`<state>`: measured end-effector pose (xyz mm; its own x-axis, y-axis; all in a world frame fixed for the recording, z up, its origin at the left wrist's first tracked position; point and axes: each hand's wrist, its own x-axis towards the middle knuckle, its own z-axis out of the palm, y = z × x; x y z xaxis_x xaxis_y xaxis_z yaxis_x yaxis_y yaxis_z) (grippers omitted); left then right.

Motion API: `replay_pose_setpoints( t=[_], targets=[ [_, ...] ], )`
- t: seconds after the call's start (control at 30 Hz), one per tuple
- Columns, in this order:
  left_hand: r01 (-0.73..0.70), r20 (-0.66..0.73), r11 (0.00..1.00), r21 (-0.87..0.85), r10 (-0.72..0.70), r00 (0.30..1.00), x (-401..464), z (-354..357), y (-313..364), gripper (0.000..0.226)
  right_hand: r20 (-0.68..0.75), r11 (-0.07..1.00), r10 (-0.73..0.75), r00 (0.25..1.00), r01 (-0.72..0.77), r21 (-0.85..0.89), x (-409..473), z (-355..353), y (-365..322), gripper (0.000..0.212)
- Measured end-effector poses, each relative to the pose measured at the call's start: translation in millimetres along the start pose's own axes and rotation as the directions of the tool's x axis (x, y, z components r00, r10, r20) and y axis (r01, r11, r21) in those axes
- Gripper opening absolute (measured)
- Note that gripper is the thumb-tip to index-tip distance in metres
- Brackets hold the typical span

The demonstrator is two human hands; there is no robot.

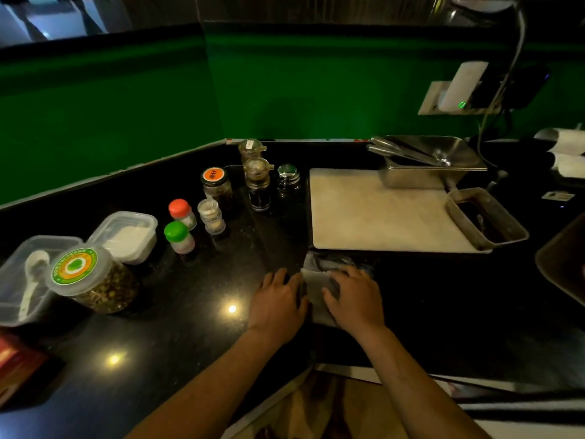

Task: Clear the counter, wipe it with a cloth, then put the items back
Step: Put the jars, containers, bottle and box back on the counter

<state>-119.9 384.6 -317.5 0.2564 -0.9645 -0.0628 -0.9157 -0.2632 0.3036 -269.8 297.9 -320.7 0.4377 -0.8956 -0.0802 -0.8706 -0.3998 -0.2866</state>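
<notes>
Hands both down on the cloth [317, 288], which sits on the black counter [196, 312] just in front of the white cutting board [373, 210]. Left hand [278, 301] rests flat at its edge, fingers loosely spread; right hand [356, 297] presses on top, fingers slightly curled. Spice jars [202, 213] stand off left.

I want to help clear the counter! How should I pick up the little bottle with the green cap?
Grip the green-capped bottle around its body just below the cap, coming from the front right, where the counter is bare. It stands upright, and the red-capped bottle stands close behind it, so reaching from the back would likely bump that one.
</notes>
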Motion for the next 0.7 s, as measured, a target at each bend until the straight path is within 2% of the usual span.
replay_pose_setpoints(
  t=[0.17, 0.37, 0.53, 0.7],
  targets=[
    [0.128, -0.136, 0.989, -0.076, -0.138, 0.981, 25.2, -29.5, -17.6, 0.063, -0.042, 0.997, -0.012, 0.999, 0.015, 0.077, 26.7, -9.8, -24.1, 0.047],
    [0.292, -0.243, 0.921, -0.256, -0.354, 0.903, 79.7, -55.0, -27.7, 0.075, -0.095, 0.988, -0.086, 0.992, 0.097, 0.118, 86.0, -23.2, -39.6, 0.045],
    [0.430, -0.192, 0.751, -0.500, -0.580, 0.791, 138.5, -70.1, -29.3, 0.084, -0.083, 0.979, -0.172, 0.982, 0.180, 0.094, 157.9, -31.0, -44.9, 0.051],
    [0.525, -0.141, 0.603, -0.600, -0.726, 0.673, 191.8, -60.6, -47.7, 0.094, -0.025, 0.965, -0.219, 0.975, 0.221, 0.142, 235.9, -31.1, -56.5, 0.063]
  ],
)
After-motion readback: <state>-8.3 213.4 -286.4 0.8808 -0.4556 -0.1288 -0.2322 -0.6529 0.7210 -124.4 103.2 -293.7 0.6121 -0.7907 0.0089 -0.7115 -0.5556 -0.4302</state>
